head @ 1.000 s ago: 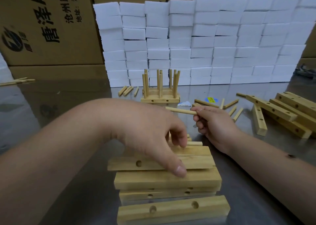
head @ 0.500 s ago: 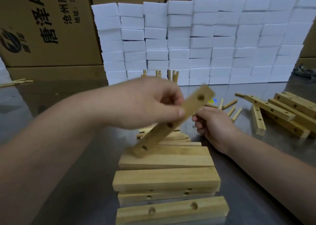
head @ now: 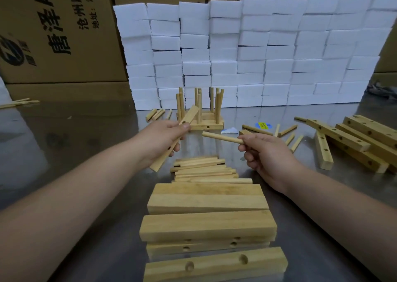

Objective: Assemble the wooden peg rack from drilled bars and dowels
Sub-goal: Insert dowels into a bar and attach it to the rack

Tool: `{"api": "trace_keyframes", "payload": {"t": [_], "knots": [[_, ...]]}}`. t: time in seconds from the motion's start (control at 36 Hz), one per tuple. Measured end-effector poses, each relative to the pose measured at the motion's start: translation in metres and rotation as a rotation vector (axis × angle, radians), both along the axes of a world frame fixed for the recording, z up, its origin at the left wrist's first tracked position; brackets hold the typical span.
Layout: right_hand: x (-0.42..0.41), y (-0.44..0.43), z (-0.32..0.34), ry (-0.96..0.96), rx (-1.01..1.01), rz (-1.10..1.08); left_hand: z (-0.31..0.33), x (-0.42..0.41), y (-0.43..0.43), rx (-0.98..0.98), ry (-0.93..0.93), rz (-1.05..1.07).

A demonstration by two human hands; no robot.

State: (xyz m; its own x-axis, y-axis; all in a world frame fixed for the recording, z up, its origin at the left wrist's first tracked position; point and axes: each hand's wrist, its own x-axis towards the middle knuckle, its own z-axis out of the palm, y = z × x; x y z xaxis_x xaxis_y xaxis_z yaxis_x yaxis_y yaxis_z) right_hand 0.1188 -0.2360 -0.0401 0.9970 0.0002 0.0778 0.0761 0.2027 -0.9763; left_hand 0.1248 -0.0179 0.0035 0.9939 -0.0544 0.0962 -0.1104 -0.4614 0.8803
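While a drilled bar (head: 190,116) was gripped, tilted, in the left hand (head: 165,140) above the surface (head: 86,131), a dowel (head: 222,137) was pinched by the right hand (head: 266,153) just beside it (no hole yet reached). Pushed in askew, the dowel could be jammed.

Both bare forearms reached forward from the lower corners, with the hands apart. Left hand (head: 162,141): thumb and fingers pinched a drilled bar (head: 191,114) near mid-length, the bar tilted up to the right. Right hand (head: 267,155): fingers curled, thumb and forefinger pinching one end of a dowel (head: 221,137) that pointed left toward the bar.
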Motion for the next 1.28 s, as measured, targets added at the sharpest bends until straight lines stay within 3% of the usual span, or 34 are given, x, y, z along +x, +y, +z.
{"api": "trace_keyframes", "payload": {"t": [0.17, 0.28, 0.47, 0.72, 0.94, 1.14, 1.28], "knots": [[-0.001, 0.000, 0.000, -0.020, -0.025, 0.019, -0.004, 0.002, -0.003, 0.004, 0.099, -0.038], [-0.002, 0.001, 0.001, -0.031, -0.025, 0.018, -0.004, 0.003, -0.004, -0.122, 0.164, -0.049], [-0.002, 0.002, 0.001, -0.028, -0.009, 0.008, -0.007, 0.004, -0.006, -0.199, 0.121, -0.069], [-0.002, 0.002, 0.000, -0.042, -0.055, 0.004, -0.007, 0.005, -0.010, -0.483, 0.169, -0.032], [-0.003, 0.002, 0.000, -0.042, -0.059, -0.010, -0.012, 0.002, -0.011, -0.465, 0.168, -0.102], [-0.003, 0.003, 0.000, -0.068, -0.062, -0.063, -0.016, 0.004, -0.008, -0.328, 0.133, -0.134], [-0.003, 0.004, 0.000, -0.077, -0.062, -0.075, -0.014, 0.006, -0.005, -0.372, 0.149, -0.143]]}}
